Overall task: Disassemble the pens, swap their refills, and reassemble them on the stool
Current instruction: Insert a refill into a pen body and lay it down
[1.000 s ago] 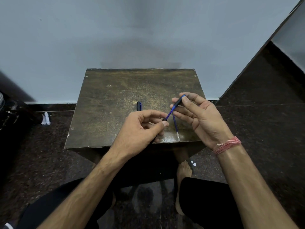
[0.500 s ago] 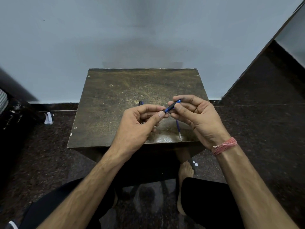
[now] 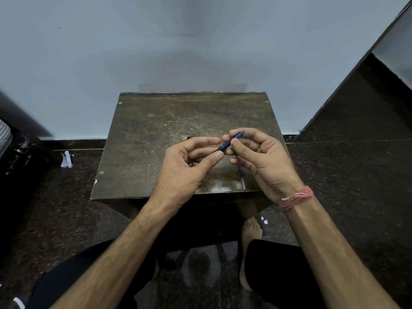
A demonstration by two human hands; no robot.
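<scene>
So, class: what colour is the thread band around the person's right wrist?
Pinkish red, with a few paler strands; the thread band shows best in the head view, just below the right hand.

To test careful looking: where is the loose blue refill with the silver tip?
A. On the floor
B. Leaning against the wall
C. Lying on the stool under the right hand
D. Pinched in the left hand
C: the refill lies flat on the stool, partly hidden beneath the right hand.

A pale blue-grey wall (image 3: 156, 52) rises beyond the grip. Dark speckled floor (image 3: 347, 179) spreads to its right and below. A crumpled white paper scrap (image 3: 66, 159) lies well to its left.
</scene>
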